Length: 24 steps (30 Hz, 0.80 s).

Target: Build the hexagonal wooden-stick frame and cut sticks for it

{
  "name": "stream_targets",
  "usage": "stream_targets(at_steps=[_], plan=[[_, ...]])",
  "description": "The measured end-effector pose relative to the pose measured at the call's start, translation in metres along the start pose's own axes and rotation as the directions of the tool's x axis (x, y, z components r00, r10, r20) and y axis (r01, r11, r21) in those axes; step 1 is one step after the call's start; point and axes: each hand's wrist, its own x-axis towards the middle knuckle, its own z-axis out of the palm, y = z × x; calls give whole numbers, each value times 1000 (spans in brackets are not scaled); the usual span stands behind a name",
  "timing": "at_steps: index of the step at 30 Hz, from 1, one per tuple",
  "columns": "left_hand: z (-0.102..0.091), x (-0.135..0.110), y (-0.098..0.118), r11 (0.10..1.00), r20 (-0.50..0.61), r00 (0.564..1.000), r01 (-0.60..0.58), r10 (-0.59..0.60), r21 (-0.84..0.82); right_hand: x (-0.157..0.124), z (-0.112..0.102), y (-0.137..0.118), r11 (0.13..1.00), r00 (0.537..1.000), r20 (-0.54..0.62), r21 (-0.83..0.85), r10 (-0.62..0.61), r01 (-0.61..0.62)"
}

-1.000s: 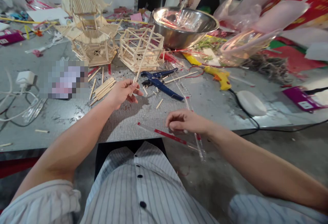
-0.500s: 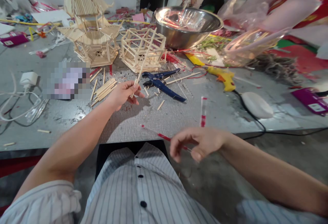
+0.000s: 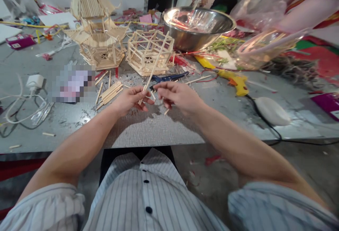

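Observation:
My left hand (image 3: 134,99) is closed round a long thin wooden stick (image 3: 156,61), which slants up and to the right in front of the open hexagonal stick frame (image 3: 148,53). My right hand (image 3: 178,97) hovers just to the right of it, fingers loosely bent and apart, with nothing visible in them. Behind the right hand lies a pair of dark blue-handled cutters (image 3: 172,77), partly hidden by it. Beside my left wrist is a pile of cut wooden sticks (image 3: 109,94).
A finished-looking stick pagoda (image 3: 102,44) stands at the back left. A steel bowl (image 3: 197,30) holds plastic-wrapped items. A yellow glue gun (image 3: 235,82) and its black cord lie right, near a white oval object (image 3: 272,111). A white charger (image 3: 35,82) and cables lie left.
My right hand has come up from below the table edge to beside the left hand. Two clear-and-red strips seen near it are gone from there. The left hand keeps its stick.

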Motion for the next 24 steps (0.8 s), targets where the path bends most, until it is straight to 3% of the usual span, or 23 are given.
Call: stream_targets(at_steps=[3,6,11,15,19,24], plan=[[1,0,-1,1000,30,999,25,-25,0,34,14,6,996,998,-48,78,-32,36],[1,1,-3,1000,63,998,23,-23,-2,46,19,14,994,997,-31,72,-76,78],[-1,2,-5,1000,106,994,28,-28,3,46,18,25,981,983,-11,64,-182,182],[1,2,-5,1000,71,997,-1,2,-16,47,19,30,967,967,-95,68,-237,244],[4,2,-2,999,-11,999,37,-37,17,46,18,32,967,961,-138,56,-239,248],[7,0,2,994,-19,996,86,-85,62,44,19,35,971,962,-153,40,-228,236]])
